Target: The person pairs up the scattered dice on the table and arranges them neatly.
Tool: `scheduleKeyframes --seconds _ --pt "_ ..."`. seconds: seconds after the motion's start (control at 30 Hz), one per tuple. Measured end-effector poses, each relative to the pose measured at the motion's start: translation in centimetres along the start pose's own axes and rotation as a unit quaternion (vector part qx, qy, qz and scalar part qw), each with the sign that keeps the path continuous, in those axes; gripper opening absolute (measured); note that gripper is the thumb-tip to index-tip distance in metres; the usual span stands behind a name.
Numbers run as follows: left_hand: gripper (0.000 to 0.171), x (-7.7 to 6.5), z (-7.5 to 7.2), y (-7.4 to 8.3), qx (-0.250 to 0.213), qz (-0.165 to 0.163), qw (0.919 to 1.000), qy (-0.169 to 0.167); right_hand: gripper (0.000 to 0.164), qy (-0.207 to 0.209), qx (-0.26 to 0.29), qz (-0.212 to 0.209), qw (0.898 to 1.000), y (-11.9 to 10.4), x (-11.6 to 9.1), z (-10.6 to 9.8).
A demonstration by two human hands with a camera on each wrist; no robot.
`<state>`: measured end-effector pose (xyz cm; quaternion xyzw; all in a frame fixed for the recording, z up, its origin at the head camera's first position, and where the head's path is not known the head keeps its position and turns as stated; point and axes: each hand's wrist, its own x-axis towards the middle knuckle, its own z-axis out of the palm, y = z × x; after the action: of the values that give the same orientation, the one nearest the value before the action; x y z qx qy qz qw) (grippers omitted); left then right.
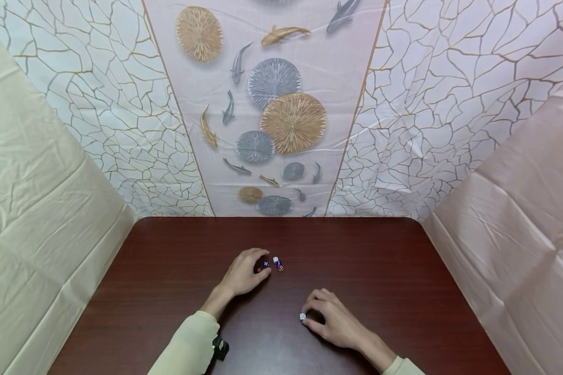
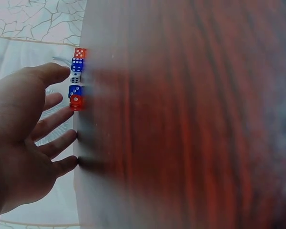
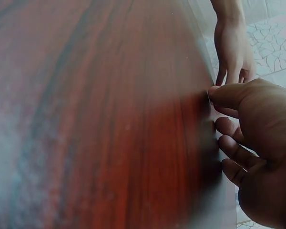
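Observation:
My right hand pinches a white die between thumb and index finger, low over the table; in the right wrist view the fingers mostly hide it. Farther off, my left hand rests with thumb and fingers spread apart, curved beside a small group of dice. Between thumb and fingers are a red die and a blue die. Just right of the fingertips sit a white die, a second blue die and another red die. The left wrist view shows these colours lined up.
A dark reddish-brown wooden table lies under both hands. Patterned cloth hangs behind its far edge, with plain pale cloth at the left and pinkish cloth at the right. A black strap shows by the left sleeve.

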<state>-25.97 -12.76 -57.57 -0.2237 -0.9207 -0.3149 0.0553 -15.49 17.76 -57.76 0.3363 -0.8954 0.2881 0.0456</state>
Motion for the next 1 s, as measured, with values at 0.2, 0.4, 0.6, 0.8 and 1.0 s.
scheduleKeyframes --seconds 0.2,0.4,0.6,0.8,1.0 --pt "0.043 0.2 0.0 0.1 0.003 -0.001 1.0 0.005 0.013 0.004 -0.007 -0.007 1.0 -0.1 0.0 0.0" --pt "0.039 0.5 0.3 0.2 0.018 -0.002 0.9998 0.012 0.014 0.009 -0.012 -0.013 1.0 -0.1 -0.1 0.0" --pt "0.034 0.9 0.4 0.3 0.021 -0.006 0.9997 0.014 0.013 0.005 -0.013 -0.004 1.0 -0.1 -0.1 0.0" --pt "0.03 1.3 0.6 0.3 0.034 -0.002 0.9992 0.02 0.013 0.003 -0.016 -0.002 1.0 -0.2 -0.1 -0.1" --pt "0.026 1.6 0.7 0.5 0.035 -0.011 0.9993 0.007 0.013 0.0 -0.012 -0.002 1.0 -0.2 0.0 -0.1"
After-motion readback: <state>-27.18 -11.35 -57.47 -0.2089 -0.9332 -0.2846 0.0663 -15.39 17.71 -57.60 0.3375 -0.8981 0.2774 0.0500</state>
